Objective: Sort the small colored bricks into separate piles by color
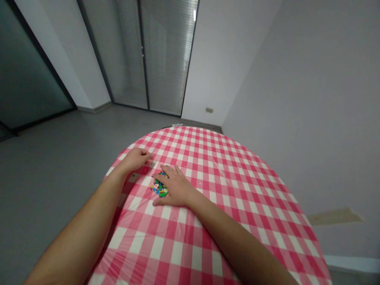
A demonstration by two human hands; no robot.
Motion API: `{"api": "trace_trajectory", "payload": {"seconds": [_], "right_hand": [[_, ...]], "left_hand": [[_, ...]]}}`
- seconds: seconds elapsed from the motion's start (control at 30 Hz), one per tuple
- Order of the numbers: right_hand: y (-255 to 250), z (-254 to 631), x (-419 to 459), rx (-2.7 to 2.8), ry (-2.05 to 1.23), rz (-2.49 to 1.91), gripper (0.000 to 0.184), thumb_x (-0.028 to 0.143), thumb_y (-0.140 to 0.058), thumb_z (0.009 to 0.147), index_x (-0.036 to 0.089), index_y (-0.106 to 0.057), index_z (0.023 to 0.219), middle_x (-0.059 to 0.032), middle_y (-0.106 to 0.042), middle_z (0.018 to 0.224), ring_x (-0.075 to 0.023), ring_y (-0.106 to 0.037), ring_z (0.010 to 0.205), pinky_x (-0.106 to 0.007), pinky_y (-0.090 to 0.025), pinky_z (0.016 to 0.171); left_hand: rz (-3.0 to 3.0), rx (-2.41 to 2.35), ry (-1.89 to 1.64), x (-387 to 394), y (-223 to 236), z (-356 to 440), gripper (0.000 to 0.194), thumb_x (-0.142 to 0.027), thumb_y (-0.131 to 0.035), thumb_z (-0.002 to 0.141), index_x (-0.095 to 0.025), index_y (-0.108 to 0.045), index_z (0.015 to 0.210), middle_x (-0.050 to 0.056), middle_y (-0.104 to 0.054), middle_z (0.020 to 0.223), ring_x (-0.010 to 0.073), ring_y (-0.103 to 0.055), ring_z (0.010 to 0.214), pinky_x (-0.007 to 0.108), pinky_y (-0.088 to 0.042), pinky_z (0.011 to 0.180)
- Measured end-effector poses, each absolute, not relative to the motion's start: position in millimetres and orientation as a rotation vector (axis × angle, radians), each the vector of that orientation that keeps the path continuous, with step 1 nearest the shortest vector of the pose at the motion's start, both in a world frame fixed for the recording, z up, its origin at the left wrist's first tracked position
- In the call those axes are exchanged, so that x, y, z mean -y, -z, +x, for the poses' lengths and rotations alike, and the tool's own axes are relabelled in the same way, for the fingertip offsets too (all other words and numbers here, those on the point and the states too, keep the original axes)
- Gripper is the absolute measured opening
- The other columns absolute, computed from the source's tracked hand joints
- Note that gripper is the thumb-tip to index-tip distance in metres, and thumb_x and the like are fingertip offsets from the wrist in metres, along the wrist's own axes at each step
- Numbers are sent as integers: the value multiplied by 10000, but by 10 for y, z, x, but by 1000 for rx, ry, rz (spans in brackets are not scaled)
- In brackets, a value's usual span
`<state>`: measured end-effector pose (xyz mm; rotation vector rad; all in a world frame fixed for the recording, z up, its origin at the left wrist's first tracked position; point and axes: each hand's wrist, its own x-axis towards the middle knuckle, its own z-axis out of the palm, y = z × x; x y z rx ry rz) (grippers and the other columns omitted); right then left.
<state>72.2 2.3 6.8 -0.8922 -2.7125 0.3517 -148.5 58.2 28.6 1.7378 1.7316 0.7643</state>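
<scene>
Right hand [175, 187] is flat and spread, palm down, with fingers and thumb straddling a small heap of plastic bricks [159, 188]. It's not clenched, and I can't see anything pinched under the palm. Left hand [135, 159] sits just beyond the heap on the left side, loosely curled and released, nothing visible in it. Heap lies between the hands, touching the right and partly hidden by its palm: green, blue, red, yellow and white pieces, too small to count from here. Judging by look, they're light, stiff and easy to scatter, and the glossy cloth may let them skid. I'd take single pieces by their edges at the exposed rim of the heap, fingertip pinch, no palm pressure. Under both hands is a pink-and-white gingham tablecloth [228, 206]. Beyond its edge: grey floor [50, 170], a glazed door with blinds [168, 59], and a white wall [293, 91] off to the right.
</scene>
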Motion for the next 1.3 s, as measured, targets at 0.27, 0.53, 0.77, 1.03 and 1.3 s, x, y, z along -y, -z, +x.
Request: {"api": "trace_trajectory", "payload": {"seconds": [0.27,0.53,0.77,1.03,1.3], "right_hand": [[-5,494,-270,2483,-189,-1285,773,703,-484,875,212,-393,1465,-198,-389,1520,-343,-330,1413,-602,-148,1150],[25,1148,-212,2472,-324,-1410,915,663,-606,816,138,-322,1509,-234,-348,1537,-365,-294,1432,-586,-192,1146],[138,1138,-405,2480,-284,-1336,765,588,-586,879,135,-394,1465,-217,-421,1493,-343,-355,1397,-576,-207,1145],[112,629,-775,2437,-353,-1213,609,524,-418,993,94,-445,1424,-203,-526,1408,-284,-472,1302,-458,-335,1089],[-23,391,-388,2622,-460,-789,610,603,-499,928,164,-535,1350,-132,-605,1325,-250,-570,1157,-377,-433,982]], "left_hand": [[1719,-1598,-523,-552,-241,-1509,405,-558,-538,702,-174,-665,715,27,-591,549,169,-517,482,264,-346,469],[1887,-1493,-198,-383,-404,-1287,545,-577,-547,753,-184,-704,1098,85,-731,1041,236,-667,850,265,-486,672],[1573,-1267,-277,-293,-414,-1214,576,-594,-659,685,-188,-692,1094,68,-716,815,250,-672,678,298,-495,548],[1393,-1294,-715,-434,-401,-1466,541,-628,-628,739,-157,-663,1005,35,-654,728,147,-568,582,241,-416,523],[1266,-1344,-901,-589,-208,-1613,596,-704,-482,844,-150,-651,985,28,-625,690,141,-530,530,241,-385,487]]}}
